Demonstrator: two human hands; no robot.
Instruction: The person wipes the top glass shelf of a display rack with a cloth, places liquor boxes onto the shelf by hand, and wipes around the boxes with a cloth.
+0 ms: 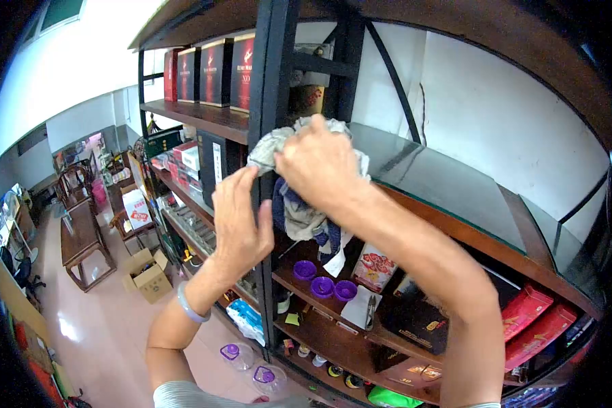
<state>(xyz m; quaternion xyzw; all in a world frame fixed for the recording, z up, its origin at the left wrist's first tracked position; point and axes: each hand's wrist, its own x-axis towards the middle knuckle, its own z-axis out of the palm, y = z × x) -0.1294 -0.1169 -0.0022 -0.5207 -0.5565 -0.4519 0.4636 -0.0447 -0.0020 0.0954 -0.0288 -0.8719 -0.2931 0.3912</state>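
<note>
From here I see the left hand (240, 221) at 9 o'clock, open, its fingertips by the edge of the cloth (303, 221); whether they press I can't tell. At 12 o'clock my right hand (317, 155) clenches the cloth, its fingertips hidden. The crumpled cloth hangs lengthwise from 12 toward 5, covering part of the post (269, 75) behind.
</note>
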